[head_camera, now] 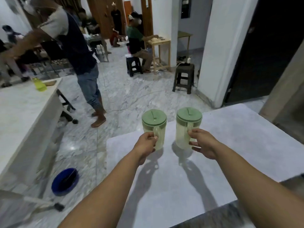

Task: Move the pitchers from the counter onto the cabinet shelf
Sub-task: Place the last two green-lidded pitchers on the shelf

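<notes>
While both pitchers stand mid-frame on the bench [238,145], our left hand [146,143] grips the left pitcher [153,129], our right hand [203,143] the right pitcher [185,127], fingers wrapped round each handle.

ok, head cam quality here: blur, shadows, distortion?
Head view: both pitchers, left pitcher and right pitcher, are sharp; the standing person at upper left is motion-blurred; hard double shadows fall toward the camera on the counter; wide-angle bending at the edges.
</notes>
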